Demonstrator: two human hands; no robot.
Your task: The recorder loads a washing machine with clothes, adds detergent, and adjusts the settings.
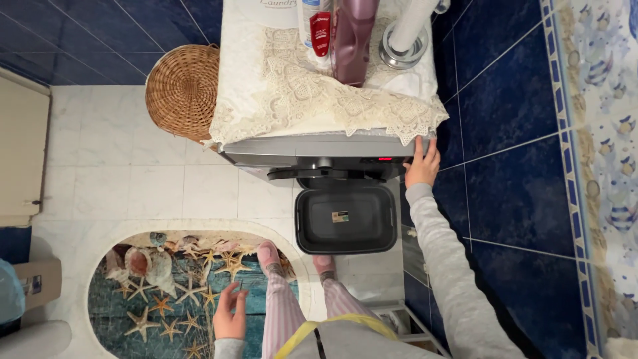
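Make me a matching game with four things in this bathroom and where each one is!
Things:
1. Wicker basket
2. Grey tub
3. Right hand
4. Left hand

Places:
A. on the floor in front of the washer
B. in the air over the starfish mat
C. at the washer's right front corner
D. beside the washer, against the blue wall

Pairs: 1-D, 2-A, 3-C, 4-B

Pale tiled floor [133,186] with starfish mat [179,292], wicker basket [183,90], dark plastic tub [345,219].
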